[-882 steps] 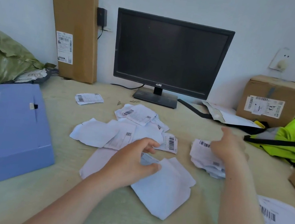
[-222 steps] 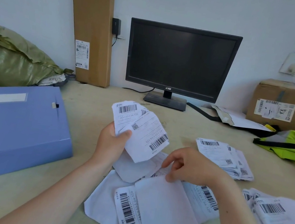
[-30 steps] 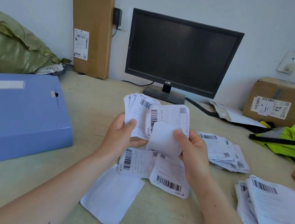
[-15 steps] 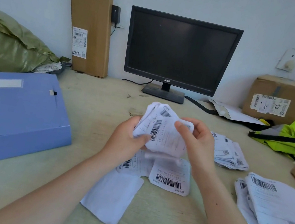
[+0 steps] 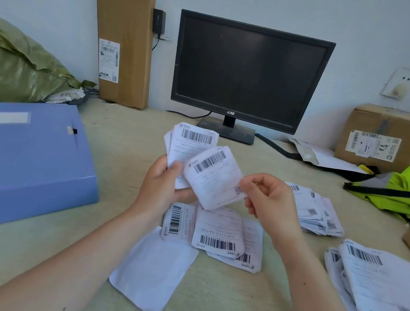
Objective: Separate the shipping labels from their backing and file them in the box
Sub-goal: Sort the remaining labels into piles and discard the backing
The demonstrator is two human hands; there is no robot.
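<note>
My left hand holds a small stack of shipping labels upright above the desk. My right hand pinches the right edge of one curled label that overlaps the front of that stack. Below my hands a few loose labels lie face up, and a blank white backing sheet lies nearer me. The closed blue file box rests at the left. A sorted pile of labels sits right of my hands.
A black monitor stands at the back, beside a tall cardboard carton. A green sack lies far left. A cardboard box and a yellow vest are at the right. Larger sheets are piled at the near right.
The bundle was bunched between both hands. It now stands upright in my left hand, and my right hand has drawn one label out flat to the right.
</note>
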